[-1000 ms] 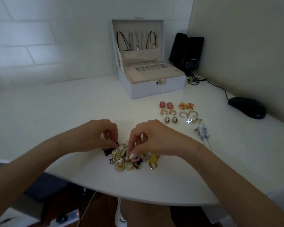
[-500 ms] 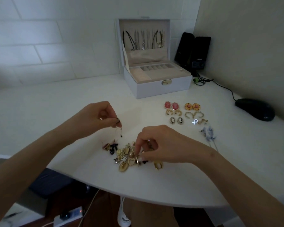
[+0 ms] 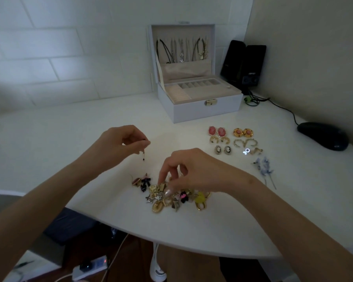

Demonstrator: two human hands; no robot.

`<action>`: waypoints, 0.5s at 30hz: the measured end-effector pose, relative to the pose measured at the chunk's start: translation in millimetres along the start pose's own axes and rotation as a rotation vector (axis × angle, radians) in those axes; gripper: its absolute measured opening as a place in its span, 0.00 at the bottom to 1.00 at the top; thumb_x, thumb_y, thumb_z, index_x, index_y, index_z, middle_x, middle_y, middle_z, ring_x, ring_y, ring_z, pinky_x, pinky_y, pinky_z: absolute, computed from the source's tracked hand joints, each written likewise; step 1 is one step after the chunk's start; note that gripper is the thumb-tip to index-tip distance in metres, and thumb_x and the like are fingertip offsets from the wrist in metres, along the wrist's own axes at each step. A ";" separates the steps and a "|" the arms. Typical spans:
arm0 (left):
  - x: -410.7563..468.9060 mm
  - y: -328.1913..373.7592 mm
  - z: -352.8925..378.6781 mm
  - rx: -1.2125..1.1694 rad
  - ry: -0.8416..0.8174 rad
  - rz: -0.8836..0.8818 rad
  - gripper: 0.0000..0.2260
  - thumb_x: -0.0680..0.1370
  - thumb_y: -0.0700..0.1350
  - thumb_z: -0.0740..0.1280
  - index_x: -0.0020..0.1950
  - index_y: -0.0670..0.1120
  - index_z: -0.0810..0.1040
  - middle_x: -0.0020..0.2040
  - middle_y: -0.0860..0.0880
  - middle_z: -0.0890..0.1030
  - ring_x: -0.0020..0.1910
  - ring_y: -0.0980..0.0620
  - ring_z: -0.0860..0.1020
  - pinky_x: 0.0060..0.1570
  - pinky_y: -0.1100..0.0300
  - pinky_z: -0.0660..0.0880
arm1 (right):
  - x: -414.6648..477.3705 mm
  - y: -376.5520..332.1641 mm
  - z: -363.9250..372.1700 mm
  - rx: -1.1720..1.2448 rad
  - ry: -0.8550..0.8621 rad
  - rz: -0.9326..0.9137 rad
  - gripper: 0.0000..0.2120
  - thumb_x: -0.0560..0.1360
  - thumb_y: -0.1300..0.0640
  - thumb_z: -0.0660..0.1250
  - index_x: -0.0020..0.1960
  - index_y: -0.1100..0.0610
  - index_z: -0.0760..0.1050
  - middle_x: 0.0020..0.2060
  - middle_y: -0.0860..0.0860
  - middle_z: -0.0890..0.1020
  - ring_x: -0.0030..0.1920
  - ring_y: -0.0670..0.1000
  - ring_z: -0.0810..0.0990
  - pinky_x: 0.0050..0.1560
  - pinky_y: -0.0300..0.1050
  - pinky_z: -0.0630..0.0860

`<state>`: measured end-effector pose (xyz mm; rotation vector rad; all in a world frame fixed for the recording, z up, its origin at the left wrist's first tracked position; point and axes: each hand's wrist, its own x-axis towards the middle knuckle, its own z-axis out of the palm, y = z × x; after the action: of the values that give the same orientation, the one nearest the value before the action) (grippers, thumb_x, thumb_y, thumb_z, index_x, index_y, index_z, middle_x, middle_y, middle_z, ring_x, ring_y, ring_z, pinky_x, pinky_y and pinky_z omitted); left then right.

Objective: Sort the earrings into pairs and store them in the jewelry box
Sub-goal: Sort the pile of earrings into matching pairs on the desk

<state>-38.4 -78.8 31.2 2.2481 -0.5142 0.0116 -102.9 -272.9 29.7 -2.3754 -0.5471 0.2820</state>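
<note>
Heap: your loose heap of mixed gold, black, pink and yellow earrings (image 3: 163, 197) lies at 6 o'clock on the white curved-edge table (image 3: 69, 139), near its front edge.
Right hand: your right hand (image 3: 194, 171) hangs over the heap, fingers curled down, fingertips (image 3: 161, 180) among the pieces. Whether it pinches one cannot be told.
Left hand: your left hand (image 3: 118, 145), at 10 o'clock of the heap and apart from the right, pinches a thin drop earring with a dark bead (image 3: 144, 156), hanging clear of the table.
Sorted pairs: rows of paired earrings (image 3: 230, 140) lie at 2 o'clock; pale blue flower earrings (image 3: 263, 168) at 3 o'clock.
Box: the white hinged jewelry box (image 3: 200, 109) stands at 12 o'clock, lid upright, beige compartments showing.
Beyond: black speakers (image 3: 245, 64) at 1 o'clock; black computer mouse (image 3: 322, 136) at 2 o'clock.
</note>
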 end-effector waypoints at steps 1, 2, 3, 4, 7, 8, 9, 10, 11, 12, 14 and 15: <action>0.0 -0.5 1.2 -0.001 0.003 -0.009 0.04 0.74 0.47 0.68 0.44 0.48 0.79 0.38 0.53 0.82 0.38 0.62 0.79 0.38 0.69 0.70 | 0.6 0.3 3.4 -0.007 0.020 -0.012 0.07 0.68 0.52 0.74 0.46 0.46 0.80 0.38 0.45 0.76 0.34 0.40 0.70 0.39 0.37 0.70; 0.2 -0.6 2.4 0.000 0.007 -0.015 0.04 0.74 0.48 0.69 0.44 0.48 0.79 0.38 0.53 0.82 0.37 0.62 0.79 0.38 0.69 0.70 | 2.3 -1.0 7.9 -0.006 0.043 -0.027 0.07 0.69 0.51 0.73 0.47 0.47 0.80 0.38 0.44 0.76 0.34 0.41 0.70 0.40 0.38 0.71; 0.6 -0.6 3.6 0.002 0.012 -0.017 0.04 0.73 0.48 0.69 0.43 0.48 0.79 0.37 0.53 0.82 0.37 0.62 0.79 0.38 0.70 0.70 | 5.1 -3.1 13.0 -0.006 0.060 -0.041 0.07 0.69 0.51 0.73 0.47 0.47 0.80 0.38 0.44 0.75 0.35 0.41 0.71 0.41 0.40 0.72; 1.0 -0.3 4.6 0.000 0.019 -0.019 0.04 0.73 0.48 0.69 0.43 0.48 0.79 0.37 0.53 0.82 0.36 0.62 0.78 0.37 0.70 0.70 | 8.4 -6.0 17.8 -0.021 0.071 -0.052 0.07 0.70 0.51 0.72 0.47 0.47 0.80 0.38 0.44 0.75 0.36 0.42 0.72 0.41 0.41 0.73; 1.5 0.8 5.2 -0.007 0.026 -0.018 0.04 0.73 0.48 0.69 0.43 0.48 0.79 0.37 0.53 0.82 0.36 0.62 0.78 0.37 0.70 0.70 | 19.2 -13.8 28.8 -0.174 0.108 -0.062 0.09 0.69 0.49 0.72 0.48 0.49 0.79 0.40 0.46 0.75 0.40 0.46 0.73 0.41 0.42 0.71; 1.8 0.9 4.9 -0.007 0.027 -0.016 0.04 0.73 0.48 0.69 0.43 0.48 0.78 0.37 0.53 0.82 0.36 0.62 0.78 0.37 0.70 0.70 | 21.9 -15.6 30.7 -0.221 0.121 -0.062 0.09 0.69 0.49 0.72 0.48 0.49 0.79 0.40 0.46 0.74 0.41 0.46 0.73 0.40 0.42 0.70; 2.2 0.8 4.5 -0.006 0.029 -0.016 0.04 0.73 0.48 0.69 0.43 0.49 0.78 0.37 0.53 0.82 0.36 0.62 0.78 0.37 0.70 0.70 | 24.1 -16.9 32.2 -0.253 0.128 -0.062 0.09 0.69 0.48 0.72 0.47 0.49 0.78 0.39 0.45 0.72 0.41 0.46 0.72 0.39 0.41 0.68; 2.7 0.8 4.3 -0.007 0.030 -0.016 0.04 0.74 0.48 0.69 0.43 0.49 0.78 0.37 0.53 0.82 0.36 0.62 0.78 0.37 0.70 0.70 | 25.7 -18.1 33.5 -0.271 0.128 -0.065 0.09 0.69 0.48 0.72 0.47 0.49 0.78 0.37 0.44 0.70 0.41 0.46 0.71 0.38 0.40 0.66; 3.1 0.6 4.3 -0.007 0.028 -0.016 0.04 0.74 0.48 0.69 0.43 0.49 0.78 0.37 0.53 0.81 0.36 0.62 0.78 0.37 0.70 0.70 | 26.9 -18.7 34.7 -0.280 0.127 -0.071 0.09 0.69 0.48 0.71 0.46 0.49 0.78 0.36 0.42 0.69 0.40 0.46 0.71 0.37 0.40 0.65; 3.3 0.7 4.6 -0.008 0.027 -0.014 0.04 0.74 0.48 0.68 0.43 0.49 0.78 0.37 0.53 0.81 0.36 0.63 0.78 0.37 0.70 0.70 | 27.5 -19.0 35.6 -0.284 0.126 -0.081 0.08 0.70 0.48 0.71 0.46 0.49 0.78 0.36 0.42 0.68 0.40 0.45 0.70 0.37 0.39 0.64; 3.7 0.8 5.2 -0.012 0.030 -0.012 0.04 0.74 0.48 0.68 0.43 0.49 0.78 0.37 0.53 0.81 0.36 0.62 0.78 0.37 0.70 0.70 | 27.7 -17.9 36.1 -0.287 0.131 -0.101 0.07 0.71 0.50 0.70 0.47 0.50 0.78 0.37 0.43 0.69 0.40 0.45 0.70 0.37 0.39 0.65; 3.6 1.1 5.4 -0.017 0.035 -0.011 0.04 0.74 0.48 0.68 0.43 0.49 0.78 0.37 0.53 0.81 0.36 0.62 0.78 0.37 0.70 0.70 | 27.1 -16.8 35.2 -0.282 0.140 -0.104 0.06 0.71 0.51 0.69 0.47 0.50 0.79 0.39 0.44 0.71 0.39 0.44 0.70 0.38 0.40 0.66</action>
<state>-36.4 -84.7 29.1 2.2297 -0.4822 0.0404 -95.9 -229.0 12.9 -2.6014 -0.6788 -0.0102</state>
